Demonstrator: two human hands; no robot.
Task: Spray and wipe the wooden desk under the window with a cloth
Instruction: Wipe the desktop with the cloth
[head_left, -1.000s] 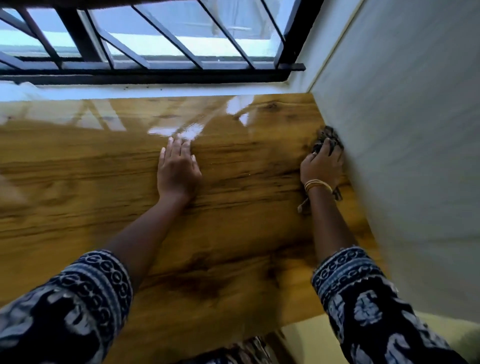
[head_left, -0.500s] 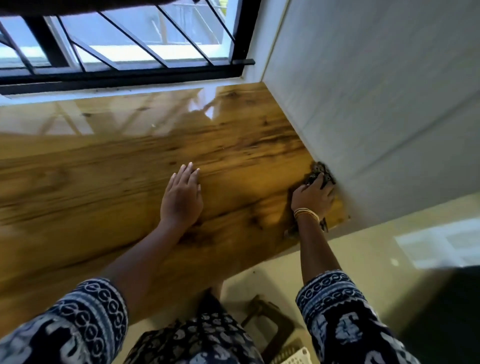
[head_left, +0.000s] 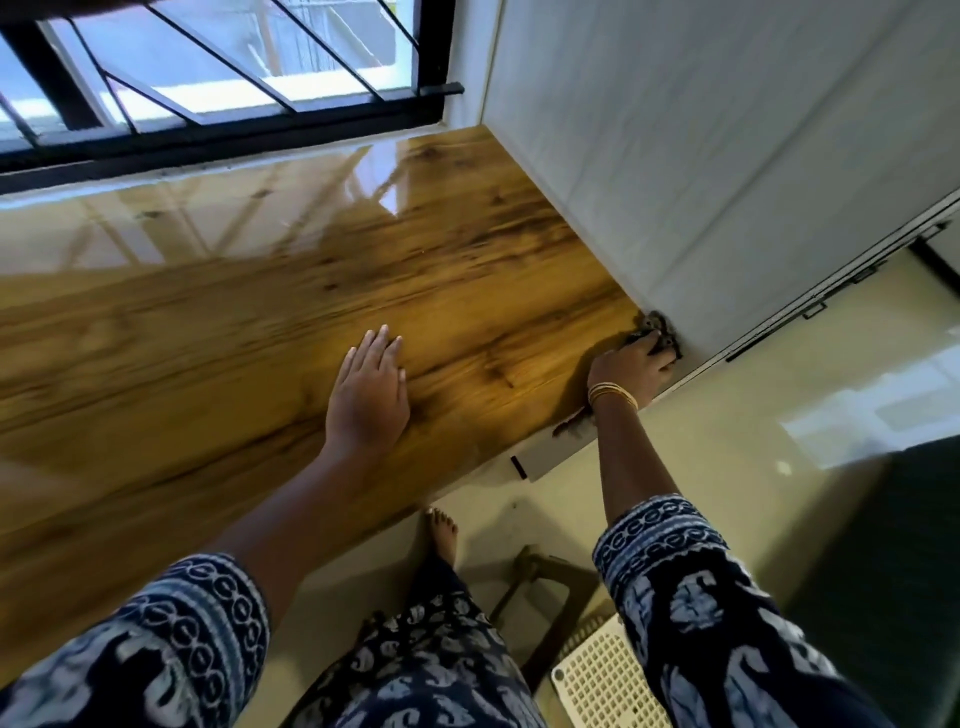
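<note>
The glossy wooden desk (head_left: 218, 332) runs below the barred window (head_left: 218, 88). My right hand (head_left: 626, 371) presses a dark patterned cloth (head_left: 657, 327) onto the desk's near right corner, against the grey side panel. Most of the cloth lies hidden under the hand, and a strip of it (head_left: 571, 421) trails over the front edge. My left hand (head_left: 369, 395) rests flat on the wood to the left, fingers together, holding nothing. No spray bottle is in view.
A grey panel (head_left: 701, 156) walls off the desk's right side. Below the front edge are a bare foot (head_left: 441, 535), a brown stool frame (head_left: 545, 587) and a white perforated basket (head_left: 602, 680) on the pale floor.
My right hand has drawn the cloth along the grey panel from the middle of the desk's right side to its near corner. The view has tilted down towards the floor.
</note>
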